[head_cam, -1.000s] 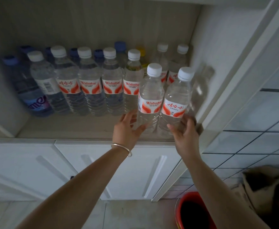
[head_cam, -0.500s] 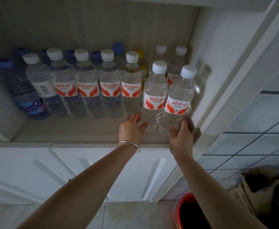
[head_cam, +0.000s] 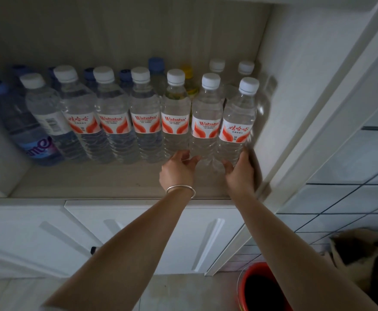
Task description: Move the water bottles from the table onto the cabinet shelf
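- The left hand (head_cam: 179, 168) is seen at the base of a Wahaha water bottle (head_cam: 205, 122), its fingers spread and touching the lower ribs rather than wrapped fully around them; a silver bangle (head_cam: 181, 189) sits on that wrist.
- The right hand (head_cam: 239, 169) is curled around the foot of the last bottle on the right (head_cam: 237, 122), thumb on the near side, fingers against the side facing the cabinet wall (head_cam: 295, 86).
- Both bottles are standing upright on the shelf (head_cam: 94, 180), at the right end of a front row of white-capped bottles (head_cam: 114, 117), just beside one another and in line with it.
- Behind that row, blue-capped bottles (head_cam: 156, 63) and one yellow-capped bottle (head_cam: 188, 71) are partly hidden.
- The table is not in view, so how many bottles remain there cannot be told.
- A risk is judged in the tight spacing: if either bottle is pushed further from its base, a neighbour could be nudged and the row toppled like skittles.
- The rightmost bottle is very near the wall; fingers could be pinched or the bottle tilted on withdrawal.
- Below, a red bucket (head_cam: 264, 288) stands on the floor, where a bottle knocked off the edge could land.
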